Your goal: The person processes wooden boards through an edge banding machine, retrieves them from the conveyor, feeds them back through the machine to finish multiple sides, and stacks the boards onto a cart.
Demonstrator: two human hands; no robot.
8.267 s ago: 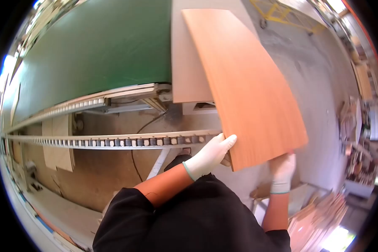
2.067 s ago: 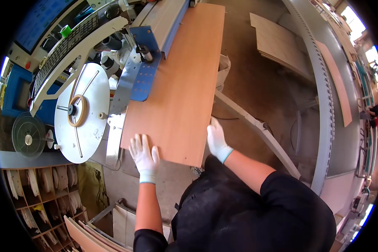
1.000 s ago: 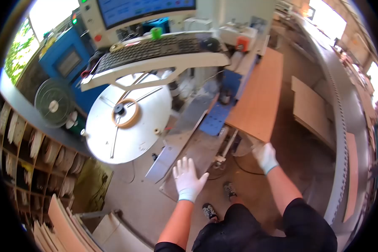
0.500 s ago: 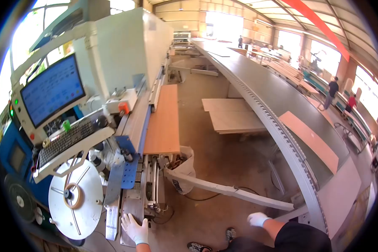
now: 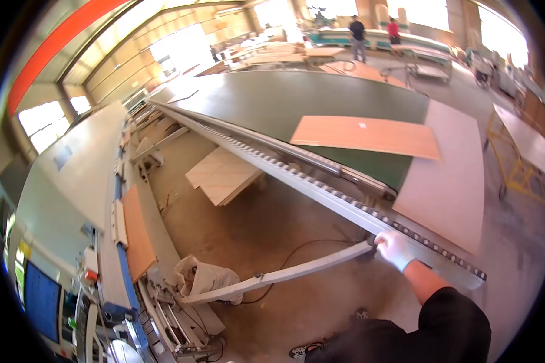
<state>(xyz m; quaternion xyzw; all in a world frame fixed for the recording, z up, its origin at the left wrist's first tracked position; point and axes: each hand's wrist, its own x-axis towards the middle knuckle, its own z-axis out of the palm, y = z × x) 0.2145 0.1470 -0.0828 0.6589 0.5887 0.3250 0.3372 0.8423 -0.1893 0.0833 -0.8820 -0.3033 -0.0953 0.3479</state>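
My right hand (image 5: 395, 249), in a white glove, has its fingers curled in, with nothing visible in them. It appears in front of the roller rail (image 5: 339, 202), near the end of a grey support bar (image 5: 284, 275); whether it touches either cannot be told. My left hand is out of view. Beyond the rail, an orange-brown wood panel (image 5: 369, 134) lies across the green conveyor belt (image 5: 369, 164) and a pale board (image 5: 448, 169). At the left, another orange-brown panel (image 5: 138, 233) lies along the machine (image 5: 121, 278).
Pale boards (image 5: 224, 175) are stacked low between machine and rail. A white sack (image 5: 209, 279) stands by the support bar, and a cable (image 5: 290, 257) runs over the floor. A yellow-framed cart (image 5: 518, 151) is at the right. Two people (image 5: 357, 37) are in the far background.
The view has swung right, toward the conveyor. My left hand has left the view from beside the machine. My right hand now appears against the rail's near part. The machine-side panel lies farther along the machine.
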